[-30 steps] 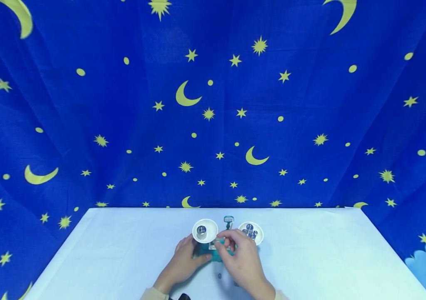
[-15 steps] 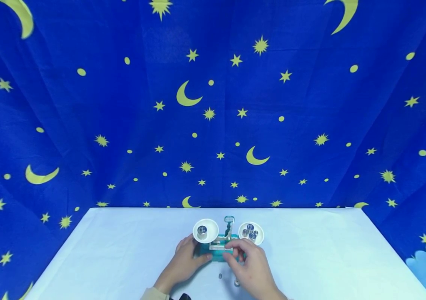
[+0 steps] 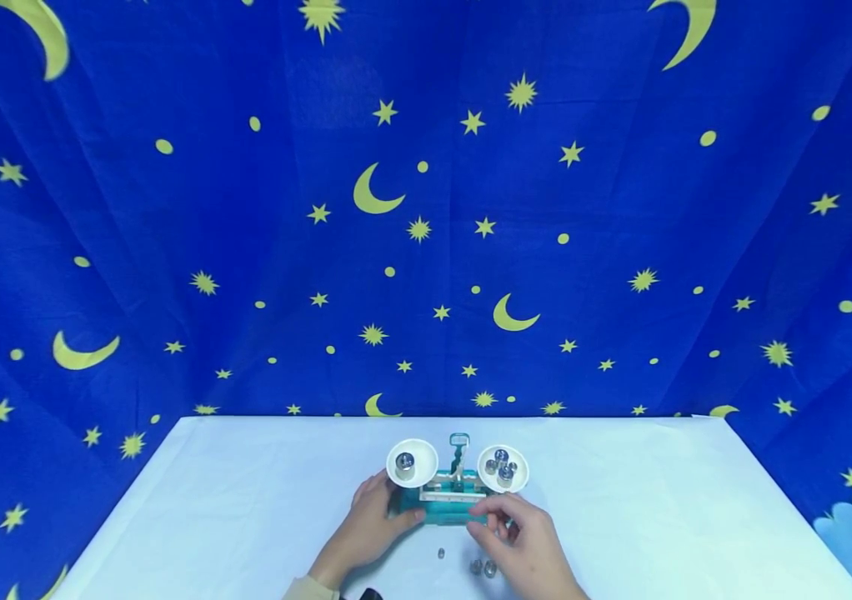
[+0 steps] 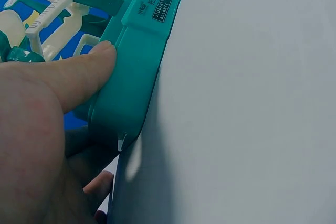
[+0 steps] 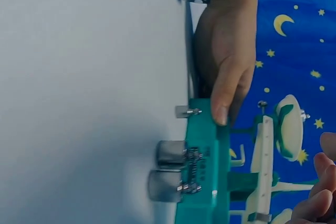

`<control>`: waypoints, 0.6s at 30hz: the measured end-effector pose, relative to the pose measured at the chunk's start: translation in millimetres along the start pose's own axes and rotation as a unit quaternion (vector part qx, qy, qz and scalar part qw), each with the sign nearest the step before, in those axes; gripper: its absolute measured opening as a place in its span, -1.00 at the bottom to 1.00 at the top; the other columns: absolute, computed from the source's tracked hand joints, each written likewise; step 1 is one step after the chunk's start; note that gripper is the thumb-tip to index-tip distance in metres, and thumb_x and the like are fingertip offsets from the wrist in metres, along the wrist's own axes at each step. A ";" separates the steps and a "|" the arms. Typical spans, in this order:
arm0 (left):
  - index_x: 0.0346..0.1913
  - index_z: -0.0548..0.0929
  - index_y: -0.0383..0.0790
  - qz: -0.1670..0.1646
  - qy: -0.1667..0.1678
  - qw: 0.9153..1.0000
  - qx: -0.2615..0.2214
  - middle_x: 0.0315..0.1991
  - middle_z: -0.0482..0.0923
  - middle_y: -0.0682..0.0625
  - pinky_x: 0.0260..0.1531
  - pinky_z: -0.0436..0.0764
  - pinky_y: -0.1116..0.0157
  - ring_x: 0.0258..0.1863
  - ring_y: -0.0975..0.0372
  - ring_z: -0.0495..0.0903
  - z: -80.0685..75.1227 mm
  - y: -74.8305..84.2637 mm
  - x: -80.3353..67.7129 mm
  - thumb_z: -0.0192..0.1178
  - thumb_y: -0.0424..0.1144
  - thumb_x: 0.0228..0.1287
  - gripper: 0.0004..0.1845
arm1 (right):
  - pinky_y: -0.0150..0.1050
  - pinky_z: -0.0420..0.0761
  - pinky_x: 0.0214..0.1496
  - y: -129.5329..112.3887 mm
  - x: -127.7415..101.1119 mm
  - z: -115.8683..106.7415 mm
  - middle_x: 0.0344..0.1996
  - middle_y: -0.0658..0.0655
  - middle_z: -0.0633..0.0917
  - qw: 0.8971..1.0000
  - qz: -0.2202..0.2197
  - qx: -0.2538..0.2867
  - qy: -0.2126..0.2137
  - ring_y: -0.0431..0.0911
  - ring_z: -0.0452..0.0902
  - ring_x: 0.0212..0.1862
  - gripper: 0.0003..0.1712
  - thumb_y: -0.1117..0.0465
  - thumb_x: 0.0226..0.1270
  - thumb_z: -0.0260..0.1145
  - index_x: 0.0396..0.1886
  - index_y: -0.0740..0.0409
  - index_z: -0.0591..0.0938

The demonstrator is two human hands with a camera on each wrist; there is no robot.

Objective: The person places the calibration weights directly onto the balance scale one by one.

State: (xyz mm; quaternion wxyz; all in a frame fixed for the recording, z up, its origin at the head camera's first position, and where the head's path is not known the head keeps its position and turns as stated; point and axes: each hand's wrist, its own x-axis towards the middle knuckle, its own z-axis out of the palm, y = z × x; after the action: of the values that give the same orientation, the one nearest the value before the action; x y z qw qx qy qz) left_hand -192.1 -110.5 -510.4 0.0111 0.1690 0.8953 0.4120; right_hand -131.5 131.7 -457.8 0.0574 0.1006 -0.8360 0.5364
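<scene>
A teal tray balance (image 3: 444,510) with a white beam (image 3: 452,497) stands on the table. My left hand (image 3: 378,517) grips the left end of its base, thumb on the front edge and fingers behind, as the left wrist view shows close up. One metal weight (image 3: 405,464) sits in the left pan (image 3: 423,475); several weights (image 3: 501,457) stand in the right pan (image 3: 483,475). My right hand (image 3: 522,537) hovers by the front right of the base, its loosely curled fingers (image 5: 316,205) holding nothing, thumb and index apart.
In front of the balance a small weight (image 3: 441,553) stands alone on the white table (image 3: 261,492). Two larger weights (image 5: 171,153) stand together near my right hand. A blue curtain (image 3: 426,250) with yellow moons and stars hangs behind the table.
My right hand has moved from over the beam's middle to the right and toward me, uncovering the beam and the two weights on the table. My left hand stays on the base.
</scene>
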 end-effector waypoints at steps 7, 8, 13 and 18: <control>0.44 0.31 -0.46 0.000 -0.008 1.000 -0.005 0.42 0.31 -0.37 0.43 -0.04 -0.31 0.44 -0.22 0.22 1.0 -0.9 0.9 0.31 0.13 0.28 -0.10 | -0.43 0.46 -0.47 9.1 -2.3 -7.9 -0.54 -0.08 0.50 0.998 0.049 0.006 -0.033 -0.28 0.37 -0.49 -0.84 0.20 0.24 0.49 -0.24 0.16 0.73; 0.45 0.31 -0.46 -0.003 -0.010 1.000 -0.004 0.42 0.31 -0.37 0.43 -0.04 -0.30 0.45 -0.21 0.22 0.9 -0.8 0.8 0.31 0.13 0.28 -0.10 | -0.43 0.46 -0.46 10.0 -2.6 -9.1 -0.54 -0.08 0.50 0.998 0.055 0.010 -0.041 -0.28 0.38 -0.48 -0.82 0.19 0.25 0.48 -0.23 0.17 0.73; 0.45 0.30 -0.46 -0.010 -0.015 1.000 -0.008 0.43 0.29 -0.36 0.44 -0.06 -0.29 0.46 -0.21 0.20 -0.3 -0.3 1.0 0.30 0.15 0.28 -0.09 | -0.43 0.45 -0.43 17.8 -4.8 -14.2 -0.51 -0.06 0.51 0.992 0.084 0.035 -0.089 -0.27 0.39 -0.46 -0.76 0.16 0.27 0.46 -0.15 0.21 0.72; 0.45 0.31 -0.46 -0.005 -0.013 1.000 -0.005 0.43 0.30 -0.36 0.44 -0.04 -0.29 0.46 -0.20 0.21 -0.6 -1.2 1.3 0.29 0.14 0.28 -0.10 | -0.45 0.43 -0.47 27.4 -6.8 -19.2 -0.49 -0.03 0.51 0.984 0.115 0.059 -0.122 -0.26 0.38 -0.47 -0.72 0.16 0.27 0.45 -0.12 0.25 0.71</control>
State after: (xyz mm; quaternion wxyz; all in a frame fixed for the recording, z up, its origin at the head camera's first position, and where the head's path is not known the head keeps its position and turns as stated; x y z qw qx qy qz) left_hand -193.8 -111.2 -510.8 0.0259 0.1700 0.8940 0.4138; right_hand -131.3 161.0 -475.4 -0.1134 0.0716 -0.8094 0.5718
